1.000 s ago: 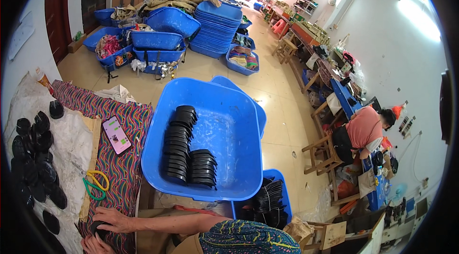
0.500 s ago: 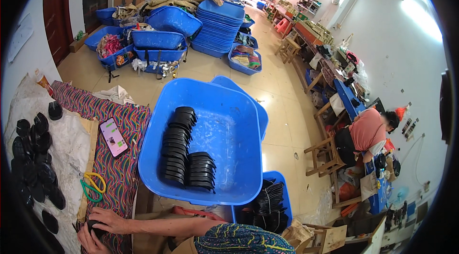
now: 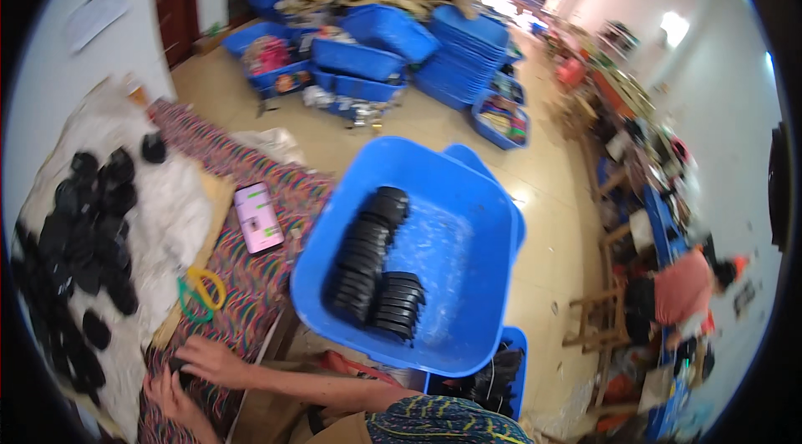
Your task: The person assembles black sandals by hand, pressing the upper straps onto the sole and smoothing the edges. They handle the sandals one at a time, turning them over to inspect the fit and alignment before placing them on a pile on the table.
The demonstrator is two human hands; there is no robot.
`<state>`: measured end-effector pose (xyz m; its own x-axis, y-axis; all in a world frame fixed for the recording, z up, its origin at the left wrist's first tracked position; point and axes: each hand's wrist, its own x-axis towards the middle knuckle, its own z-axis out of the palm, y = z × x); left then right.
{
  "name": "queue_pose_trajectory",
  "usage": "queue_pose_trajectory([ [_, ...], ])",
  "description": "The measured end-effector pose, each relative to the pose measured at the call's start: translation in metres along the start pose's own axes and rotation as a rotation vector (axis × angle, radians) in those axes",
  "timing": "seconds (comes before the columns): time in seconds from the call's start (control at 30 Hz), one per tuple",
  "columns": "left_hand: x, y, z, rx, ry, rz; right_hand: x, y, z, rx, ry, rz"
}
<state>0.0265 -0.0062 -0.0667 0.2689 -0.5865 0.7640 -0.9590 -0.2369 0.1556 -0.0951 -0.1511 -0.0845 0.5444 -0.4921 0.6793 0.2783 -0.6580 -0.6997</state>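
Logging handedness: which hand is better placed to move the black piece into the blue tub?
Probably right: the right hand touches the piece and is nearer the tub; the left hand sits farther away.

Bare forearms, no sleeves reaching the wrists, entering from the lower edge. Left hand (image 3: 171, 396) and right hand (image 3: 213, 360) ungloved, no rings or watch discernible. Dark patterned garment with yellow and teal streaks at bottom centre.

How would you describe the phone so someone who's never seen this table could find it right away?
Start at the big blue tub holding rows of black discs. Just left of it, a striped multicoloured cloth covers the table. The phone lies flat on that cloth, above the yellow-and-green scissors; it is the only pink rectangle there.
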Motion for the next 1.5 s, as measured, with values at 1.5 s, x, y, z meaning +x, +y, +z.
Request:
queue_pose_trajectory([
  [1.5, 0.042, 0.049, -0.056, -0.035, -0.335, -0.287, 0.069, -0.055, -0.028, -0.44, -0.606, -0.282],
])
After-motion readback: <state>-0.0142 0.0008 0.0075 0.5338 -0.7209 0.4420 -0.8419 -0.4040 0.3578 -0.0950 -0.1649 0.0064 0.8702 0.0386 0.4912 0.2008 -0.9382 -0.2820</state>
